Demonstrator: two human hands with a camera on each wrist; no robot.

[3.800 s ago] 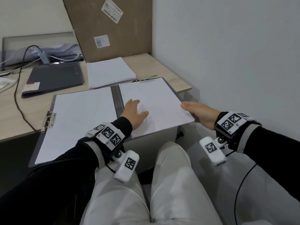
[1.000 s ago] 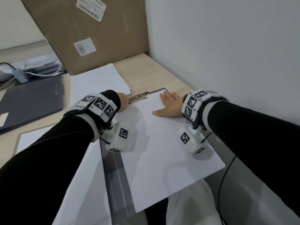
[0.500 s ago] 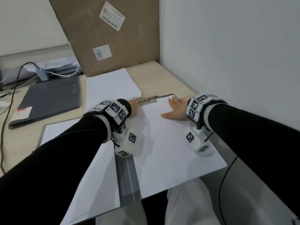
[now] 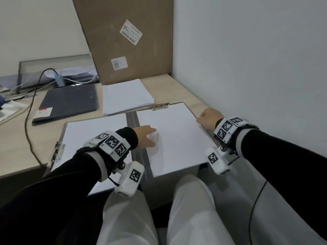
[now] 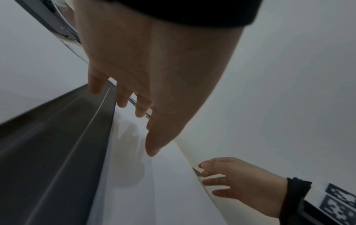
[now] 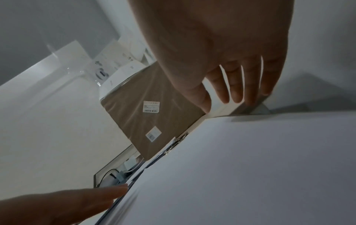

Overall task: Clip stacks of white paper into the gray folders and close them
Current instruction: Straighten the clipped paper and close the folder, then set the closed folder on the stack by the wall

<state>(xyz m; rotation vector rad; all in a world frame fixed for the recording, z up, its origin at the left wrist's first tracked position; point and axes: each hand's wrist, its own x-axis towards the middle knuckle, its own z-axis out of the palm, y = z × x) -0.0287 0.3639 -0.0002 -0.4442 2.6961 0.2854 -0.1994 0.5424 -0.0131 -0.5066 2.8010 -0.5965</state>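
Both hands [image 4: 145,137] back from clip [image 4: 160,106]

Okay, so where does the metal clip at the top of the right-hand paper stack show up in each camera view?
Head: the metal clip sits above centre, at the far edge of the right paper stack.
Left wrist: only a sliver of metal shows behind the left hand's fingertips; probably the clip.
Right wrist: the clip lies at centre, below the cardboard box.
Shared landmark: the right paper stack.
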